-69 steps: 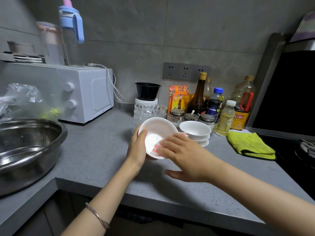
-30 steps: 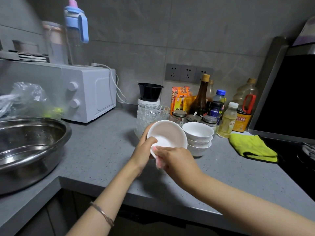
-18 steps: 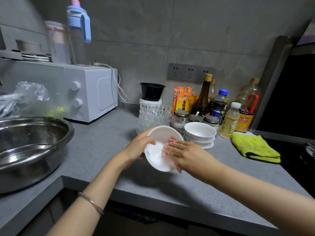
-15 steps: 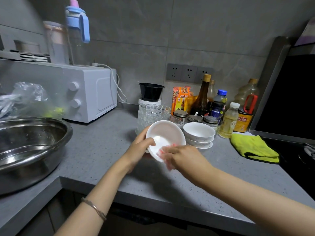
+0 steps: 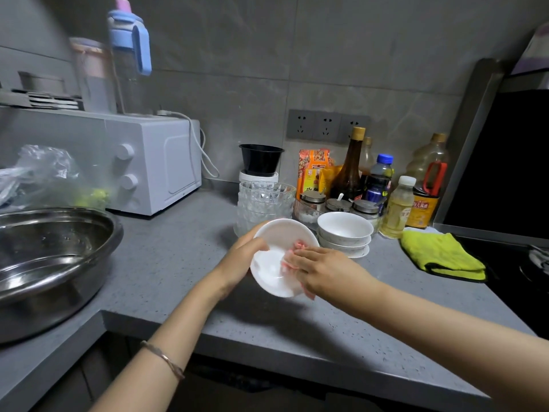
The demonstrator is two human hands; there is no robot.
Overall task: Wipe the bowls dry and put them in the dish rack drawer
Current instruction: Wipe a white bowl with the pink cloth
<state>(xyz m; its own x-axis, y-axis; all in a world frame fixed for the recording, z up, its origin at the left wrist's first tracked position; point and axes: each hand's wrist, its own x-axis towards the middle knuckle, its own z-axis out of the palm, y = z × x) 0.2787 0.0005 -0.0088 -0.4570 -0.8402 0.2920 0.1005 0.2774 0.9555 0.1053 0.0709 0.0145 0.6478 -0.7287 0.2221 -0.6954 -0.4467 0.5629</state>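
Observation:
My left hand [image 5: 241, 263] grips a white bowl [image 5: 274, 264] by its left rim, tilted with its inside facing me above the grey counter [image 5: 166, 263]. My right hand [image 5: 319, 267] presses a pink cloth [image 5: 298, 245] against the inside of the bowl; most of the cloth is hidden under the fingers. A stack of white bowls [image 5: 344, 231] stands just right of the held bowl. Behind it stands a stack of clear glass bowls [image 5: 266, 203]. No dish rack drawer is in view.
A large steel basin [image 5: 50, 260] sits at the left, a white microwave [image 5: 154, 165] behind it. Bottles and spice jars [image 5: 371, 185] line the back wall. A yellow-green cloth [image 5: 441, 255] lies at the right beside the black stove [image 5: 528, 269].
The bowl has tilted further toward me and dropped slightly. My right hand has moved with the pink cloth from the bowl's lower rim up into its inside.

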